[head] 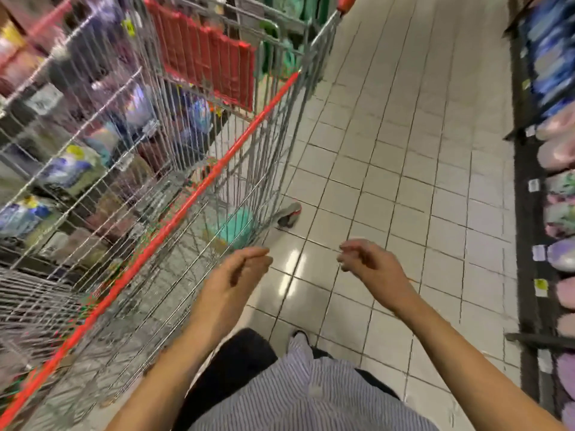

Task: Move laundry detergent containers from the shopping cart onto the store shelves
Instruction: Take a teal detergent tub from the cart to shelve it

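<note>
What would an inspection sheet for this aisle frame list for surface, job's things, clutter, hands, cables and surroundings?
Surface: pale tiled floor, glossy, with a glare patch.
Job's things: wire shopping cart at left; a teal item shows low through its mesh, too blurred to identify.
Clutter: grey and red shoe on the floor by the cart's corner.
Hands: left hand and right hand hold nothing, fingers loosely curled.
Cables: nothing seen.
Surroundings: right shelves stocked with blue, pink and purple pouches; blurred stocked shelves behind the cart.

Wire shopping cart (217,163) on pale tiled floor (404,150), stocked shelves (525,275) either side.
</note>
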The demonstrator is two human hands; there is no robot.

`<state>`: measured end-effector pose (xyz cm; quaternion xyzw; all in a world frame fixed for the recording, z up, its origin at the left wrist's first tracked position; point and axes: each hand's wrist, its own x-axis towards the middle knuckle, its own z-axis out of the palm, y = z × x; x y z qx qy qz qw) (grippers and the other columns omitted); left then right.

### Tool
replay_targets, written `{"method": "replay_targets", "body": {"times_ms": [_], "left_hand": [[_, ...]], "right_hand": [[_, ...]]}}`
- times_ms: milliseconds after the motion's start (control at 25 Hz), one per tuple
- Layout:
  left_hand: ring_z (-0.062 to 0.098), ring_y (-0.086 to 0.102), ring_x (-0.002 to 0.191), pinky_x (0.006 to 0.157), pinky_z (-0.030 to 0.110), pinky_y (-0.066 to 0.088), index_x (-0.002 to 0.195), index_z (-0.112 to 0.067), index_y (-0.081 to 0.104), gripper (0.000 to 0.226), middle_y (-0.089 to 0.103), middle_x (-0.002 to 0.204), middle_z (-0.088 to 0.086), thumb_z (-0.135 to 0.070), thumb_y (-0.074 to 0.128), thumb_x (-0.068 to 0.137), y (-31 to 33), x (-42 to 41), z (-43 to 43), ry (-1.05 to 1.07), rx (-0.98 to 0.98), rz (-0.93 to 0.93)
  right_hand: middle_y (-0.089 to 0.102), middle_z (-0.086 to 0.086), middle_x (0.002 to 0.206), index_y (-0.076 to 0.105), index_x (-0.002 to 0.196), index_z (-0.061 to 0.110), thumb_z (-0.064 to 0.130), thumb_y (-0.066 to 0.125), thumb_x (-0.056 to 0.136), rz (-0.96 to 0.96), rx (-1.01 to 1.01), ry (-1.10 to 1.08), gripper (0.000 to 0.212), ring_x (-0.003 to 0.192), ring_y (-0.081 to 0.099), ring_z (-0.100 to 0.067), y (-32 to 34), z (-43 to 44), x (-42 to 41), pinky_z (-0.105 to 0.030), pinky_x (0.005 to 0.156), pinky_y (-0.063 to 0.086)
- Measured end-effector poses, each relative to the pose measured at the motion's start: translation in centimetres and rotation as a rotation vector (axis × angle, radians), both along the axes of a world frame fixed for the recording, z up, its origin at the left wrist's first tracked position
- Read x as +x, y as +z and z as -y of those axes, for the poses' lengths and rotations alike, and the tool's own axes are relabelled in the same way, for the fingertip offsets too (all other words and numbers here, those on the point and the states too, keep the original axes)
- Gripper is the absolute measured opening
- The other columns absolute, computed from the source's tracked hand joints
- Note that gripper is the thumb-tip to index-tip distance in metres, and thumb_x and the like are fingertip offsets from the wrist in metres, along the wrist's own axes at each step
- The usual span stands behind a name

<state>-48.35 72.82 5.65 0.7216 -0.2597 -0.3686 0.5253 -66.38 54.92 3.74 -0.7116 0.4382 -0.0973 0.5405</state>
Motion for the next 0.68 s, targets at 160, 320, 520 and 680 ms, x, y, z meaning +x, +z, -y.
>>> {"method": "replay_targets", "body": {"times_ms": [160, 320, 520, 680], "left_hand": [[-0.002, 0.068, 0.094, 0.080, 0.007, 0.048, 0.106, -0.024, 0.067, 0.023, 0.074, 0.102, -0.012, -0.008, 0.060, 0.091, 7.9, 3.2, 2.6, 0.126, -0.205, 0.124], [0.002, 0.069, 0.095, 0.080, 0.010, 0.051, 0.102, -0.023, 0.067, 0.023, 0.075, 0.101, -0.008, -0.008, 0.058, 0.087, 11.7, 9.1, 3.2, 0.367, -0.335, 0.122], [-0.005, 0.066, 0.092, 0.077, 0.006, 0.049, 0.103, -0.026, 0.068, 0.024, 0.075, 0.099, -0.010, -0.007, 0.058, 0.092, 10.4, 18.5, 3.3, 0.543, -0.220, 0.159], [0.007, 0.064, 0.094, 0.085, 0.019, 0.051, 0.103, -0.022, 0.067, 0.017, 0.070, 0.104, -0.004, -0.011, 0.061, 0.092, 4.9, 24.7, 3.9, 0.613, 0.020, 0.042]], "right_hand": [[0.070, -0.009, 0.092, 0.066, 0.106, 0.018, 0.011, 0.062, 0.091, 0.319, -0.095, 0.144, 0.016, 0.083, 0.068, -0.018, 7.4, 4.6, 7.9, -0.020, 0.074, 0.055], [0.069, -0.013, 0.090, 0.062, 0.104, 0.018, 0.004, 0.060, 0.091, 0.587, -0.177, 0.266, 0.019, 0.078, 0.067, -0.013, 12.1, 7.6, 16.9, -0.023, 0.075, 0.053], [0.067, -0.006, 0.100, 0.060, 0.106, 0.025, 0.016, 0.060, 0.090, 0.524, -0.252, 0.580, 0.019, 0.092, 0.065, -0.023, 13.4, 8.3, 29.3, -0.034, 0.086, 0.053], [0.060, 0.010, 0.096, 0.052, 0.127, 0.022, 0.028, 0.057, 0.094, 0.139, -0.348, 0.850, 0.034, 0.079, 0.059, -0.013, 9.5, 8.9, 39.0, -0.027, 0.072, 0.048]]}}
